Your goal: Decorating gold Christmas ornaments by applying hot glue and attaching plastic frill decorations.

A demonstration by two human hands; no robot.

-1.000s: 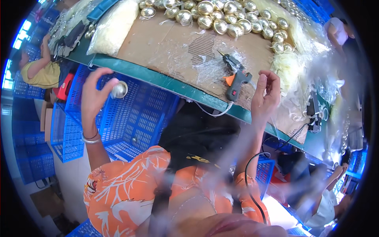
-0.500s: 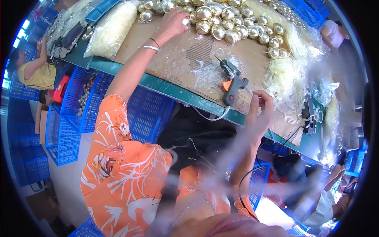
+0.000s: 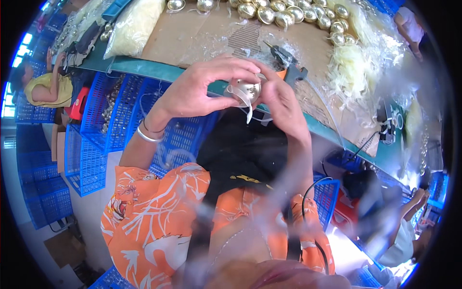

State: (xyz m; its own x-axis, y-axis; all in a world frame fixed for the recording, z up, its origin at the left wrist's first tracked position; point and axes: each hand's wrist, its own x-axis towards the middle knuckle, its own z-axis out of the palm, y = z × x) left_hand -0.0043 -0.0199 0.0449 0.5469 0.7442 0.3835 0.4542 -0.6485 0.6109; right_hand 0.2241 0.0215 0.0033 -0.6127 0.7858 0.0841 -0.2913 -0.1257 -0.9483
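A small shiny silver ball ornament (image 3: 246, 89) with a pale translucent ribbon strip (image 3: 243, 98) is pinched in a narrow grip between the left hand (image 3: 202, 91) and right hand (image 3: 279, 98), above the edge of the cardboard-covered table (image 3: 192, 33). It is judged light, smooth, slippery and easily dented, best held by its sides.

A clear bag of pale strands (image 3: 132, 26) lies upper left.
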